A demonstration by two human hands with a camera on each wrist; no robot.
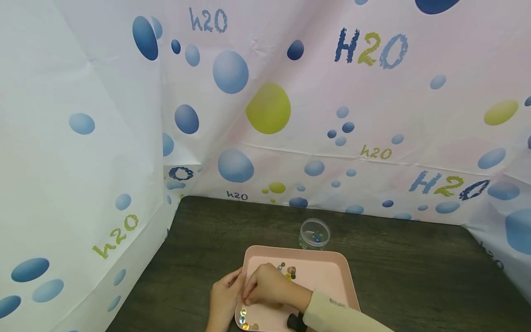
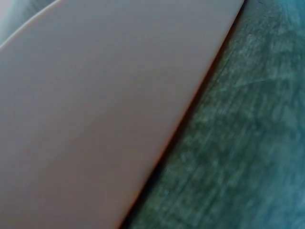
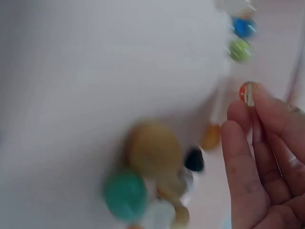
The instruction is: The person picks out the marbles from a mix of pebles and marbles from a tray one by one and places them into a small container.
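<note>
The right hand (image 1: 268,282) pinches a red-tinged glass marble (image 3: 248,93) over the pink tray (image 1: 323,276); beside it the left hand (image 1: 225,295) meets the rim, grip unclear. A short marble row (image 1: 243,319) lies placed nearer the body; loose pieces (image 1: 292,271) beyond the right hand seemingly remain.

A pale pink tray (image 1: 321,286) sits on a dark brown, wood-grained worktop (image 1: 415,276). Toward the tray's near-left corner I can see a yellow-green bead (image 1: 243,312), a blue bead (image 1: 242,319) and an orange bead (image 1: 245,326). The pinched bead (image 3: 248,93) is red-orange with a creamy stripe. Also on the tray: a teal ball (image 3: 126,196), a tan ball (image 3: 155,148) and a blackish piece (image 3: 194,160). The sleeve (image 1: 338,316) is cream with dark lettering; the white backdrop (image 1: 307,23) carries blue and lime bubbles and "H2O" in navy, lime and light blue.
</note>
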